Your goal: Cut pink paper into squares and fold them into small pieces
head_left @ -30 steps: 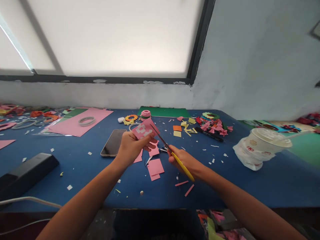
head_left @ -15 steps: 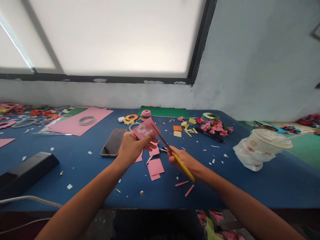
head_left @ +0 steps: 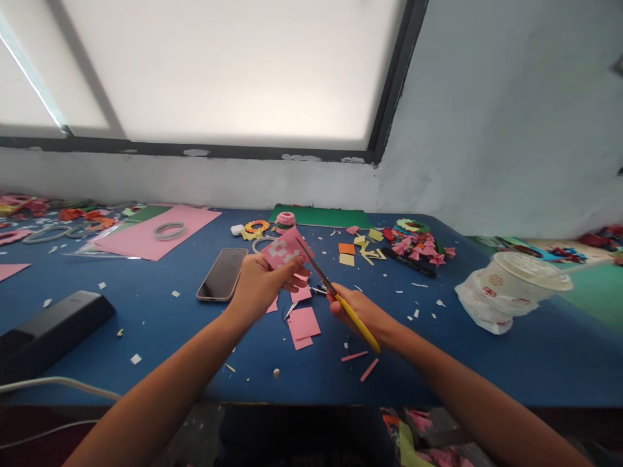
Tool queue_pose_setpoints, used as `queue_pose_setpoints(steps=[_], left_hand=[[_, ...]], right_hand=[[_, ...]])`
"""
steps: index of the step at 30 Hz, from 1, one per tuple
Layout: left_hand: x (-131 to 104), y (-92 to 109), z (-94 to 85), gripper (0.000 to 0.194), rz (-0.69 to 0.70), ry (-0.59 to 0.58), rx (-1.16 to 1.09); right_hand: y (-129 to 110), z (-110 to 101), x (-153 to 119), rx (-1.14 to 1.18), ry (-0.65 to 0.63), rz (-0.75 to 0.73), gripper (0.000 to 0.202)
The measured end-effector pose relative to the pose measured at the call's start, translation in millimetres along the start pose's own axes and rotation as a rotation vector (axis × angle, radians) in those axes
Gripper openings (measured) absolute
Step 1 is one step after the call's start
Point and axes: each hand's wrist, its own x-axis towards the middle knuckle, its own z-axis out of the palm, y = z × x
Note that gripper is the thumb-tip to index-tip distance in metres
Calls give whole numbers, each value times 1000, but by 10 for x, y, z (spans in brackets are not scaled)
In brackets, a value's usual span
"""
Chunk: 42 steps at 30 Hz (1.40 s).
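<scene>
Between thumb and fingers, my left hand (head_left: pixel 263 280) pinches a pink paper (head_left: pixel 285 250) with a pale blocky pattern. My right hand (head_left: pixel 357 310) is closed on yellow-handled scissors (head_left: pixel 357 321), whose blades point up and left and meet the paper's right edge. Whether the blades are parted is hard to tell. Below the hands, pink paper squares (head_left: pixel 304 323) lie overlapping on the blue table (head_left: pixel 170 347). Two thin pink strips (head_left: pixel 368 370) rest nearer the front edge.
A phone (head_left: pixel 222 274) lies left of my left hand. Further left are a black object (head_left: pixel 56 334) and a white cable (head_left: pixel 58 383). At the right stands a lidded cup (head_left: pixel 516 285) in a plastic bag. Folded pink pieces (head_left: pixel 423 246) and a black marker (head_left: pixel 407 262) lie behind.
The view has shifted very slightly. Both hands keep nearly the same pose, with the paper and scissors still held together.
</scene>
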Motion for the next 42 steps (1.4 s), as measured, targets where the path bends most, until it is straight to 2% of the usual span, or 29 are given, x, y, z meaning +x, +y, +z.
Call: queue_pose_setpoints(steps=[9, 18, 26, 36, 42], left_hand=[[12, -8, 2, 20, -12, 2, -7], [11, -20, 5, 20, -11, 7, -44], [24, -23, 1, 18, -31, -1, -92], [16, -17, -13, 23, -55, -34, -8], [10, -22, 1, 20, -95, -70, -21]], right_hand=[[-51, -6, 5, -22, 16, 29, 53], [-68, 1, -2, 54, 5, -1, 53], [-41, 12, -1, 70, 6, -9, 41], [-14, 17, 12, 34, 55, -21, 43], [-31, 18, 10, 35, 70, 16, 42]])
